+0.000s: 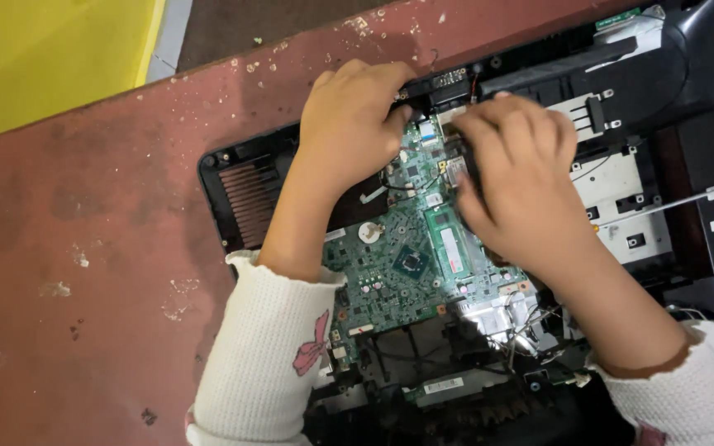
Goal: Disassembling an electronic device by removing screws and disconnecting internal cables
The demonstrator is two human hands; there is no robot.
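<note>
opened laptop base on red table, green mainboard exposed, still seated. left hand and right hand, fingers curled, press its top edge; grasp cannot be told.

Both arms wore white waffle-knit sleeves with ribbed cuffs; the left sleeve bore a pink bow, the right sleeve a scalloped cuff edge.
</note>
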